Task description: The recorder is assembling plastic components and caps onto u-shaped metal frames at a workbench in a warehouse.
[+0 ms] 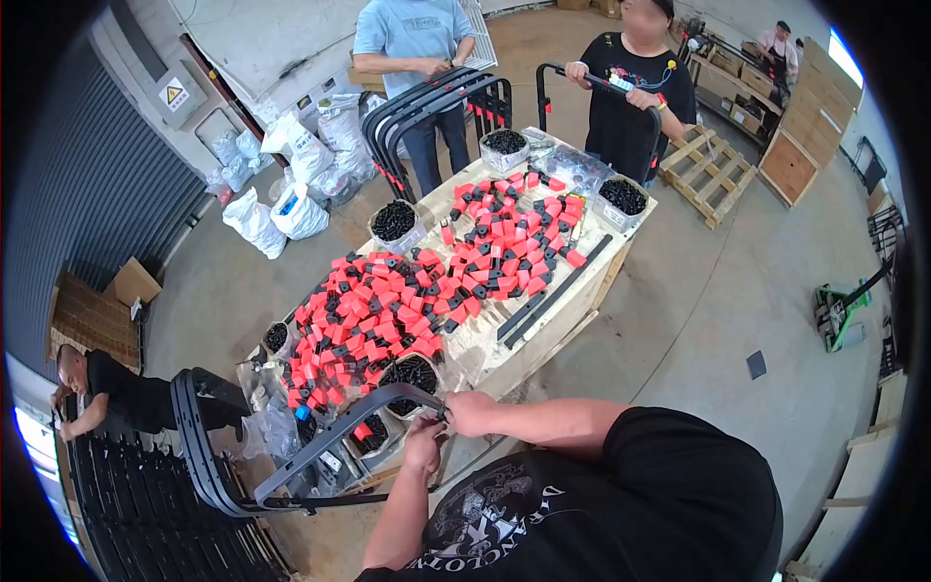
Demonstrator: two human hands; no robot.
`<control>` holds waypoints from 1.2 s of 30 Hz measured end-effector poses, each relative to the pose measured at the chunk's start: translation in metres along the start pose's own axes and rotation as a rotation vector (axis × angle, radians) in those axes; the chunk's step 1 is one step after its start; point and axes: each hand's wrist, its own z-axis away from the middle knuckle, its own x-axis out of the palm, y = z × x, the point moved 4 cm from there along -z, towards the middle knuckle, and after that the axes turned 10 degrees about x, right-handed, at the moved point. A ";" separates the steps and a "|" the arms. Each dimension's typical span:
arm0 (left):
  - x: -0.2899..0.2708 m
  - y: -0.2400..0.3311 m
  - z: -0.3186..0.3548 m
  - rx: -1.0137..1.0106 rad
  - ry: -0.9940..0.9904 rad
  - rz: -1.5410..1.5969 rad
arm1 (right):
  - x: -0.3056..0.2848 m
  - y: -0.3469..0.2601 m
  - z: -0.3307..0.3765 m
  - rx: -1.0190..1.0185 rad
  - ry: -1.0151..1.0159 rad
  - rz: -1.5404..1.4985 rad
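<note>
In front of my body a bent black tube frame slants over the near edge of the table. My right hand is closed around its end. Just below, my left hand has its fingers pinched at the same end; any small part between them is too small to make out. Beside the tube stand tubs of small black parts, and a red-and-black clip lies on one tub. A large heap of red-and-black clips spreads across the tabletop.
Two people stand at the far end, near a stack of black tube frames; one holds a single frame. More frames lean at the left, where another person bends over. White sacks and a wooden pallet rest on the floor.
</note>
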 end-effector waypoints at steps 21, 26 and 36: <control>-0.002 -0.008 0.011 0.240 0.113 -0.451 | 0.011 0.027 -0.012 -0.034 -0.061 -0.137; 0.080 0.069 0.059 0.711 -0.248 -0.968 | 0.022 0.047 0.010 0.431 -0.707 -1.346; 0.097 0.069 0.047 0.554 -0.344 -1.369 | 0.017 0.039 0.018 0.349 -0.785 -1.339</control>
